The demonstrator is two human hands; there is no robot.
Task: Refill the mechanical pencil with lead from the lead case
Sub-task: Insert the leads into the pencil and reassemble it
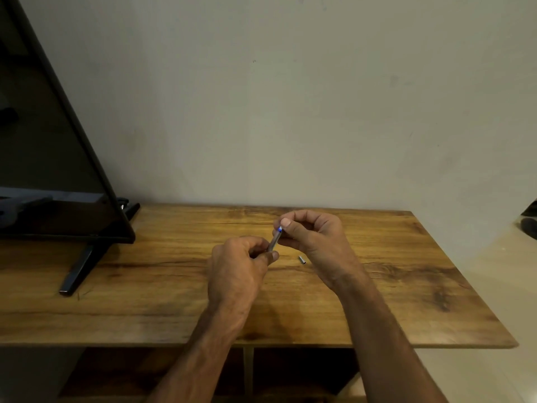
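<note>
A slim grey mechanical pencil (275,239) with a blue end is held tilted above the wooden table (174,286). My left hand (238,266) grips its lower part. My right hand (313,231) pinches at the blue upper end with thumb and forefinger; whether a lead is between those fingers is too small to tell. A small silver cap (302,259) lies on the table just below my right hand. No lead case is visible.
A dark flat screen (52,170) on a black stand (78,269) occupies the table's left back corner. A plain wall runs behind. The table's right edge drops to a pale floor, where a dark object (529,222) sits at the far right.
</note>
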